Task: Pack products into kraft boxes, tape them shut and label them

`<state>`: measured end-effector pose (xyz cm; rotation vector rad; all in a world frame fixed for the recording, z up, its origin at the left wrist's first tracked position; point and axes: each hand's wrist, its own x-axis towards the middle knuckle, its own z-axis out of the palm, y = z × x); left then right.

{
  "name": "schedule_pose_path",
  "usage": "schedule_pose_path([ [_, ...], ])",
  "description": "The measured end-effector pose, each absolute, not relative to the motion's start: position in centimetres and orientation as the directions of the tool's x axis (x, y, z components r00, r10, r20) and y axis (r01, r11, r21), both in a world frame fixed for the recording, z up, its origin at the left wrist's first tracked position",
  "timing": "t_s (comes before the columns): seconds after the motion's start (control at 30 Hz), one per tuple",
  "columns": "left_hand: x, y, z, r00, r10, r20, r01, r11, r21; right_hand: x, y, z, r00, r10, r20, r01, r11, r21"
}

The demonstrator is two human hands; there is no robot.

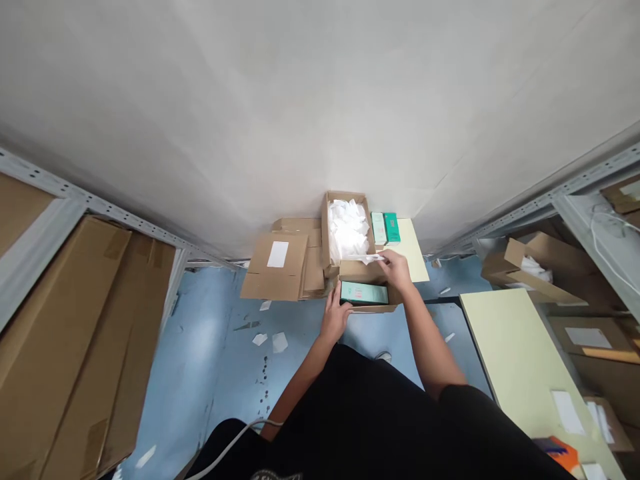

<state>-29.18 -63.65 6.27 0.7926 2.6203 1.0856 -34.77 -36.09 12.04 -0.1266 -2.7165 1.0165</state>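
Green box in carton; L hand grips carton's L side, R hand pinches white paper nr carton's far edge. Best keep carton steady, pinch lightly.

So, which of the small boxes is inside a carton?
The mint-green box beside the left hand; the other two are beside the carton of white filler.

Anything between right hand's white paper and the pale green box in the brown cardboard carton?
Yes: the brown cardboard carton's far side lies between the white paper and pale green box; nothing visible covers that box's upper face.
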Motion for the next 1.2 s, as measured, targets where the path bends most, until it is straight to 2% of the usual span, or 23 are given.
schedule_pose_path([
  [0.07,-28.8,-62.2,6.3,-0.829,0.558,0.044,0.427,0.581,0.692,-30.6,-35.5,11.3,-0.976,0.179,0.123,0.044,0.72,-0.692],
  [0.17,-28.2,-59.5,6.5,-0.81,0.583,0.063,0.463,0.571,0.677,-25.1,-34.1,10.0,-0.995,0.1,-0.012,0.079,0.698,-0.712],
  [0.27,-27.4,-56.2,6.9,-0.773,0.63,0.072,0.511,0.551,0.66,-20.5,-31.4,9.5,-0.994,0.091,-0.053,0.101,0.685,-0.721],
  [0.53,-22.2,-44.5,8.2,-0.617,0.771,0.16,0.692,0.434,0.577,-9.1,-21.2,12.5,-0.915,0.382,0.129,0.191,0.694,-0.695],
  [0.83,-15.1,-29.2,8.5,-0.338,0.916,0.215,0.83,0.183,0.526,6.5,-10.8,12.6,-0.712,0.669,0.214,0.408,0.642,-0.649],
  [1.03,-11.3,-21.3,8.9,-0.124,0.968,0.218,0.864,-0.003,0.504,16.0,-7.6,12.2,-0.463,0.859,0.221,0.579,0.481,-0.658],
  [1.2,-9.8,-15.5,7.7,0.05,0.978,0.203,0.836,-0.152,0.527,20.0,-7.2,11.4,-0.286,0.945,0.159,0.655,0.313,-0.688],
])
